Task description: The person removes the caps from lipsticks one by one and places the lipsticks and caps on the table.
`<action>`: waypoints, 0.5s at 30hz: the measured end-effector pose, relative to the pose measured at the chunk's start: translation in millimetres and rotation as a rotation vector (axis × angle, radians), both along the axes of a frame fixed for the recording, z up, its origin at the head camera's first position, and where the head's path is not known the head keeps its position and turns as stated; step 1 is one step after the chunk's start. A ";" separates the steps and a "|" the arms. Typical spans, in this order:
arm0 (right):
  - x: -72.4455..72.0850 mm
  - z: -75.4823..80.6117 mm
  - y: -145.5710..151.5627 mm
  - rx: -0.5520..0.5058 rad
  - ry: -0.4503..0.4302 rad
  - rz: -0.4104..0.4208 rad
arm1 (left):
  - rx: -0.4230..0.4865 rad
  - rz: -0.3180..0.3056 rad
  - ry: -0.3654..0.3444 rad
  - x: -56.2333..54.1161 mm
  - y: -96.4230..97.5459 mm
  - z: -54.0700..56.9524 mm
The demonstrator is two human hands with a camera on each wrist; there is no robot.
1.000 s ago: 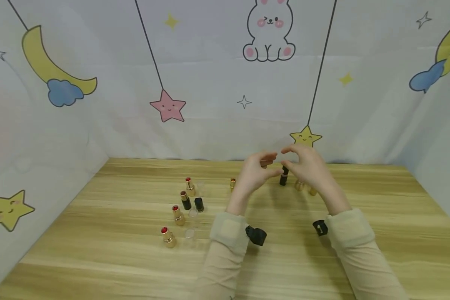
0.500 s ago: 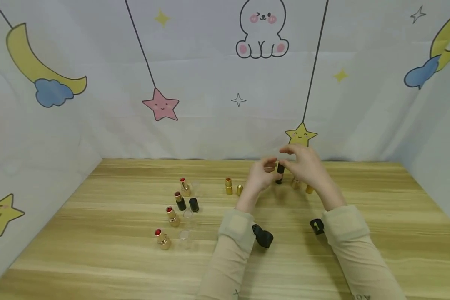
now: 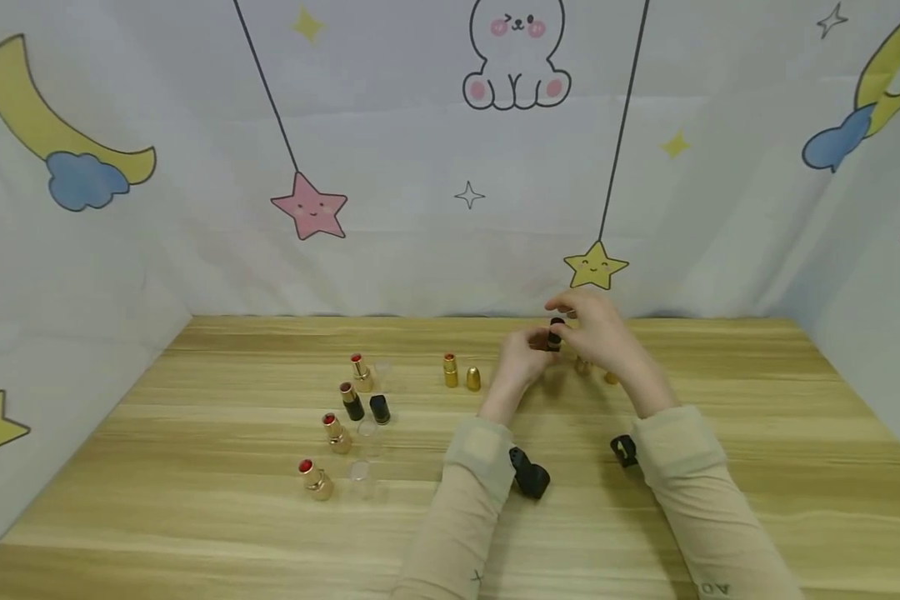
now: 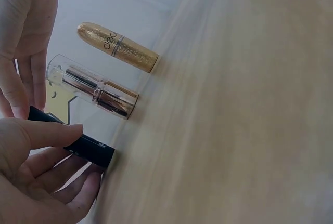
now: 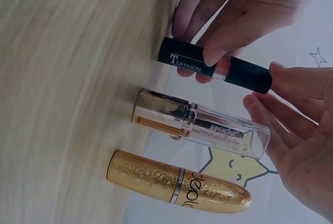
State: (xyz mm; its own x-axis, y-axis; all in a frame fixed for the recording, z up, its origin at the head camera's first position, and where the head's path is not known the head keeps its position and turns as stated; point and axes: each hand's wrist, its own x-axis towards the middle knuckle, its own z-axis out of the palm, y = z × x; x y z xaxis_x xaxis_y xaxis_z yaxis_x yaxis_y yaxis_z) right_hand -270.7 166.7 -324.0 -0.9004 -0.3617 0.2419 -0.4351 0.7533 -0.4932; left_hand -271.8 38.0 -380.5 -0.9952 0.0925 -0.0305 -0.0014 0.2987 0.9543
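A black lipstick (image 3: 556, 333) stands upright on the table at the back, slightly right of centre. My left hand (image 3: 522, 358) holds its lower part, the thumb (image 4: 52, 133) across the front and the other fingers behind. At the top end of the tube, my right hand (image 3: 596, 329) has its thumb (image 5: 296, 81) and index fingertip on the black cap (image 5: 250, 75). A clear-capped rose-gold lipstick (image 5: 200, 122) and a gold bullet-shaped lipstick (image 5: 177, 181) stand beside it, capped. My right hand mostly hides these two in the head view.
Left of my hands stand an uncapped gold lipstick (image 3: 450, 371) and its gold cap (image 3: 473, 379). Farther left is a column of uncapped lipsticks (image 3: 336, 433), with a black cap (image 3: 379, 409) and clear caps (image 3: 362, 479) beside them. A cloth backdrop (image 3: 405, 250) rises behind the table.
My left hand has moved right and taken hold of the black lipstick's lower part. My right hand's fingertips have come down onto its cap. The head view has shifted slightly.
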 end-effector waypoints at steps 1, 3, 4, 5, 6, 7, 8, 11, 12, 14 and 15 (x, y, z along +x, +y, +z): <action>-0.1 -0.2 -0.3 -0.003 -0.004 0.000 | -0.005 0.003 0.001 -0.4 0.2 -0.6; -0.2 -0.5 -1.3 -0.002 -0.012 -0.001 | -0.021 0.009 0.001 -1.3 0.5 -1.8; -0.4 -0.8 -1.5 0.001 -0.017 -0.005 | -0.028 0.010 0.000 -1.7 0.8 -2.0; -0.7 -1.0 -1.8 0.004 -0.021 -0.006 | -0.037 0.012 -0.002 -2.3 1.1 -2.3; -1.0 -1.5 -2.0 0.008 -0.026 -0.008 | -0.050 0.014 -0.003 -2.7 1.2 -2.5; -1.0 -1.6 -2.6 0.010 -0.032 -0.010 | -0.058 0.015 0.001 -2.8 1.2 -2.6; -1.0 -1.5 -3.0 0.014 -0.037 -0.012 | -0.064 0.016 0.003 -3.0 1.2 -2.6; -1.1 -2.0 -3.9 0.017 -0.053 -0.018 | -0.083 0.018 0.008 -3.0 1.1 -2.8; -1.0 -2.1 -4.1 0.017 -0.058 -0.022 | -0.088 0.018 0.013 -3.0 1.1 -3.0; -0.9 -2.1 -4.5 0.020 -0.060 -0.030 | -0.094 0.018 0.021 -2.8 1.2 -3.3; -0.8 -2.3 -4.6 0.022 -0.060 -0.033 | -0.096 0.019 0.023 -2.5 1.2 -3.5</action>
